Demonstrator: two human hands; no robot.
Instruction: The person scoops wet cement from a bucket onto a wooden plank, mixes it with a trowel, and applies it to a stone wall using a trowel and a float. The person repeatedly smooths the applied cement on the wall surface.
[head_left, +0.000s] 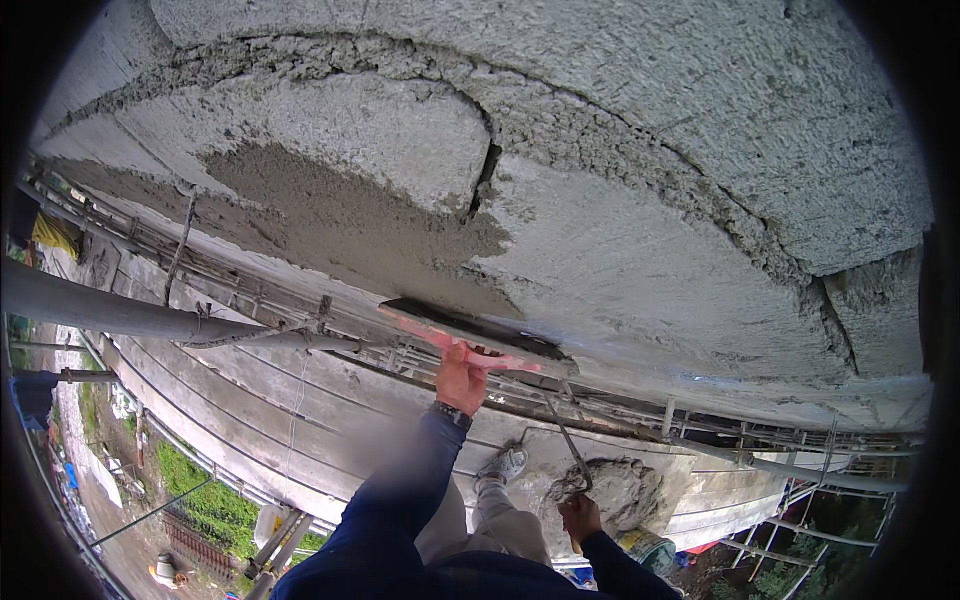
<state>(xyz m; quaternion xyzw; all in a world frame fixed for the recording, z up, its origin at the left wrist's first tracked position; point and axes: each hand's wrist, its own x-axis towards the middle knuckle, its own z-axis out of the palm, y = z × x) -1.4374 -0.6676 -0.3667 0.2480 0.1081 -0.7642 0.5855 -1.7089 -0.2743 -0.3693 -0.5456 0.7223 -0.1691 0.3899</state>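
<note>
The float (437,330) lies at the wall's (640,250) lower edge, by the wet patch's (330,215) lower right end; its long axis slants from upper left to lower right. The left hand (461,384) is clamped on its pink side, the float just beyond the fingers. The right hand (579,519) is closed around a thin tool (569,444), beside mortar (630,488) near the platform's (240,375) right end.

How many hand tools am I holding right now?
2: a pink-backed float in your left hand, at the concrete wall, and a thin metal tool in your right hand, near the mortar heap.
</note>
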